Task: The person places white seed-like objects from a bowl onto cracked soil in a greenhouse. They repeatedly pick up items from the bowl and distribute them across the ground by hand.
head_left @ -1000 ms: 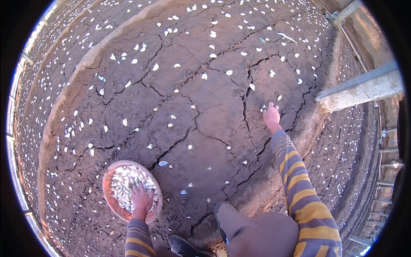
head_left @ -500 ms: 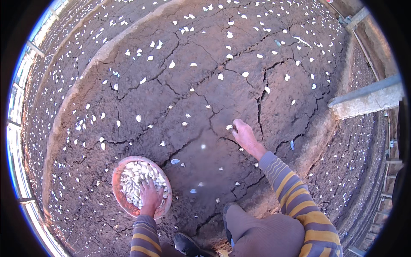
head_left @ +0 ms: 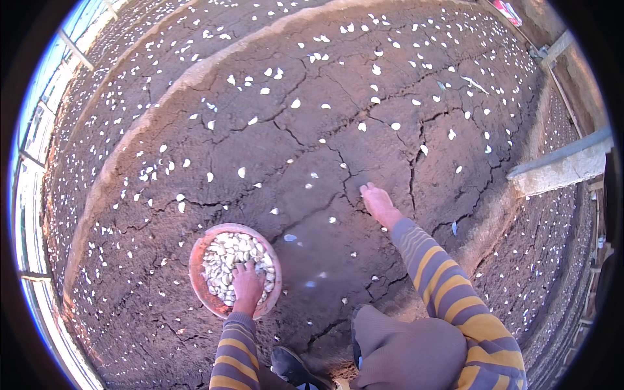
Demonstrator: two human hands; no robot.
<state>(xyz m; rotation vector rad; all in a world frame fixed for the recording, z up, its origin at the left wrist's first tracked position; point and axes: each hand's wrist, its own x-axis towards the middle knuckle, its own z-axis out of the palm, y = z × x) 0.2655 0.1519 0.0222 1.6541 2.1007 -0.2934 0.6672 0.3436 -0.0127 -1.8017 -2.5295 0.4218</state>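
A round, reddish bowl (head_left: 276, 273) full of pale garlic cloves (head_left: 227, 250) stands on cracked brown soil (head_left: 305, 253). My left hand (head_left: 248, 286) lies in it on the cloves, fingers apart, their tips partly sunk among them. Ahead and to the right, my right hand (head_left: 378, 203) reaches down to the soil, thumb and fingers closed together at the tips. Anything between those fingertips is hidden. Around it several single cloves sit in the soil, such as a garlic clove (head_left: 333, 220) to its left and a garlic clove (head_left: 424, 149) beyond it.
A raised soil ridge (head_left: 188, 78) curves along the left and far side of the bed. At right a concrete post (head_left: 559, 166) juts in beside a furrow. My shoe (head_left: 289, 365) and bent knee (head_left: 416, 354) are close below. Many cloves dot the soil farther off.
My view has swung slightly left, so the bowl and ground appear farther right. The clove seen at my right fingertips is now hidden at the hand. My left hand stays in the bowl.
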